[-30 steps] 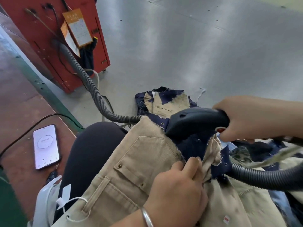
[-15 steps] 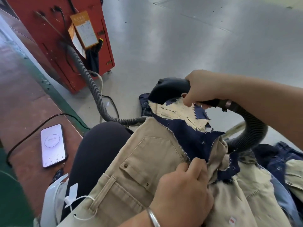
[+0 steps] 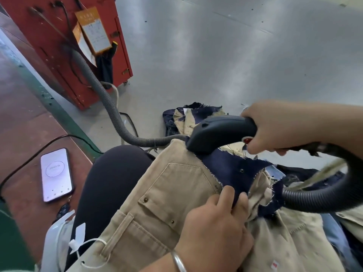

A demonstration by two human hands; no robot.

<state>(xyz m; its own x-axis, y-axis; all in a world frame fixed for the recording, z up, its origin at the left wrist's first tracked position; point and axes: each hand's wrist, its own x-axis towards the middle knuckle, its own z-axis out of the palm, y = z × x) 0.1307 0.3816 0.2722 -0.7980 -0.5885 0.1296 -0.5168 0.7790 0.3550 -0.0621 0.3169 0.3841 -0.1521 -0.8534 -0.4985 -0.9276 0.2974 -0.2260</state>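
Across the near lap lie the tan trousers [image 3: 172,195], with the left hand [image 3: 214,228] pinching their navy lining [image 3: 231,169] taut. The right hand [image 3: 275,128] grips the vacuum nozzle [image 3: 220,132], whose mouth sits on the lining's far edge. This looks like the lint-sucking step; the next move likely calls for a sweep nearer.

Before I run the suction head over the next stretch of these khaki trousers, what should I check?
1. Right hand grip on the suction head: ok, fingers are wrapped round its handle.
2. Head on the cloth: ok, its underside rests at the top edge of the navy lining.
3. Left hand holding the work: ok, it pinches the lining against the khaki trousers.
4. Hose clear of the stroke: not ok, it loops across the cloth to the right of the left hand.
5. Suction running: cannot tell.
6. Loose threads on the frayed edge: cannot tell.
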